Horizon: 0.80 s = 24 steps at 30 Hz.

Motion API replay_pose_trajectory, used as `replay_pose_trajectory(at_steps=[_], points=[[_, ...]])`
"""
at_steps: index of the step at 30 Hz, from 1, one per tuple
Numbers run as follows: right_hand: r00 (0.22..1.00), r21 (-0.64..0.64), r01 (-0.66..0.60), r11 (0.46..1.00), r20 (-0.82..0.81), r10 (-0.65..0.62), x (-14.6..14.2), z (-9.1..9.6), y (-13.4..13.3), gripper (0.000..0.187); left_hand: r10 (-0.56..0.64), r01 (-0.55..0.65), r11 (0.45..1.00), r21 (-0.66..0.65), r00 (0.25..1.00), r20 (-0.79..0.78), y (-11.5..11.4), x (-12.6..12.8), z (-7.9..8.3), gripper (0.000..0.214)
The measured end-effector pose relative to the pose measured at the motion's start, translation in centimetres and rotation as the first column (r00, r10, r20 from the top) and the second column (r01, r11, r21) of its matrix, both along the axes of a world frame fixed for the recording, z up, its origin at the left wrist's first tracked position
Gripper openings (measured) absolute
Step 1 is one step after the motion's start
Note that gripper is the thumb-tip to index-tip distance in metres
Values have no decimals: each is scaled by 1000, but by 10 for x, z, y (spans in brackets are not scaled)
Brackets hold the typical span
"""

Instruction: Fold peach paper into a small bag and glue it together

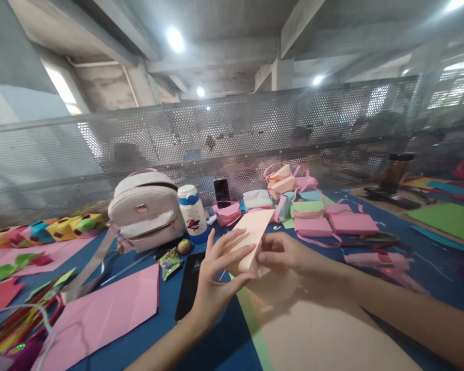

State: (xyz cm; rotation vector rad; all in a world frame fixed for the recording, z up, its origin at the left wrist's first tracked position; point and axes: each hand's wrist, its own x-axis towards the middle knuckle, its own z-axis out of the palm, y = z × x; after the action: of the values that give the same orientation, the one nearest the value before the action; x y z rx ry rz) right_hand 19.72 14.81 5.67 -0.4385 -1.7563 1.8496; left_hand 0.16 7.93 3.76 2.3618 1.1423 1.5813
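Note:
My left hand [218,273] and my right hand [290,257] both hold a folded piece of pale peach paper [252,234] above the blue table. The left thumb and fingers pinch its lower left edge, with the other fingers spread. My right hand's fingers are curled around the paper's lower right side. A larger peach sheet [317,335] lies on the table below my hands.
A white backpack [145,208], a white and blue bottle [192,212] and a standing phone [221,192] sit behind. A dark phone [187,293] and a pink sheet [100,314] lie left. Folded pink and green paper boxes [325,219] are at the right. A perforated metal screen [255,134] borders the table.

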Motion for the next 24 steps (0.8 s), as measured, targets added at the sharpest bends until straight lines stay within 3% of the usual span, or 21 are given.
replay_pose_trajectory(at_steps=[9,15,19,24], points=[[999,69,-40,997,-11,41,-1,-3,4,41,-110,109,993,45,994,24,10,-6,-1,34],[999,221,13,975,43,-23,1,2,0,44,-78,78,991,108,997,-4,10,-2,4,28],[996,256,33,966,71,-53,4,7,0,42,-32,32,988,150,999,1,10,-1,4,29],[992,369,93,925,44,-118,8,16,0,40,-21,25,994,105,999,-38,10,1,6,35]])
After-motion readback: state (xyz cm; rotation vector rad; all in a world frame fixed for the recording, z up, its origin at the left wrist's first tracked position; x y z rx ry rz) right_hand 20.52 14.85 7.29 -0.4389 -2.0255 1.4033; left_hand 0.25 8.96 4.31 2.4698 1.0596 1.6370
